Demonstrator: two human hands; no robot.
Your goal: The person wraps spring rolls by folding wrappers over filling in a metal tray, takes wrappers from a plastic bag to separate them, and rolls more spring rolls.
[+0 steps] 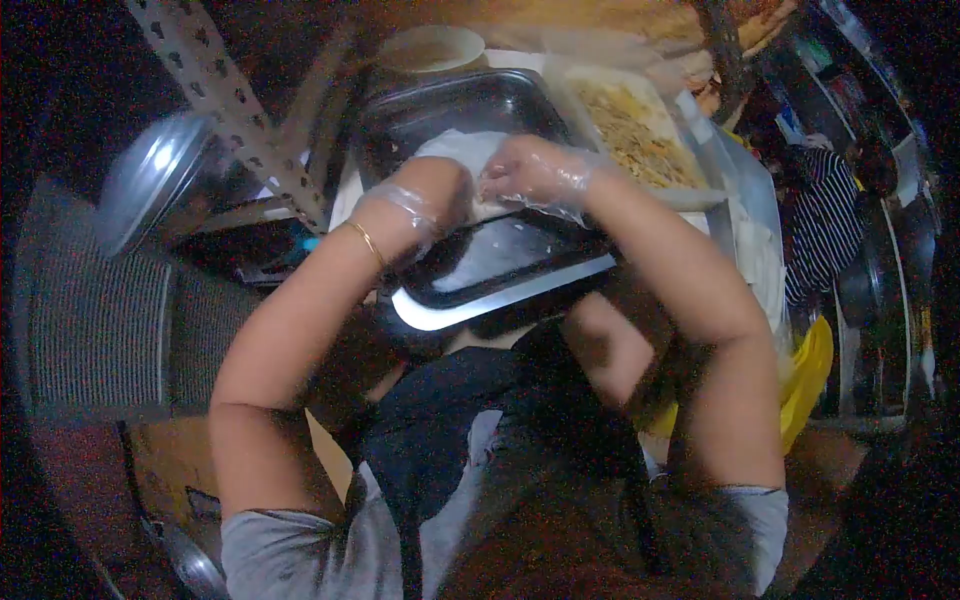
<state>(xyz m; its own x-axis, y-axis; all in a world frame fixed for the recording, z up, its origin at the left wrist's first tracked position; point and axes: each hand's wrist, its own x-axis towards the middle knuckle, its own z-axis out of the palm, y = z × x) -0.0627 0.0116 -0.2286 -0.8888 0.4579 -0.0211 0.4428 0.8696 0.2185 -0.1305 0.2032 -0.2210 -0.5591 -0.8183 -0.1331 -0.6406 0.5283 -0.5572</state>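
Observation:
Both of my hands wear clear plastic gloves and meet over a dark metal tray (pixel 430 314) with a shiny rim. Between them is a thin, soft-looking white sheet (pixel 458 146), partly covered by my fingers. My left hand (pixel 440 188) is closed, its fingers curled at the sheet's near side. Beside it, my right hand (pixel 528 170) is closed too, fingertips pinched at the sheet's right part. Exactly what lies under the fingertips is blurred. More white material (pixel 490 258) shows on the tray bottom below my hands.
Right of the tray stands a white container (pixel 700 198) of shredded yellow-brown food (pixel 635 135). A pale round bowl (pixel 432 48) sits behind the tray. A perforated metal post (pixel 215 90) rises at left, near a shiny domed metal object (pixel 155 180). A yellow bag (pixel 808 385) hangs at right.

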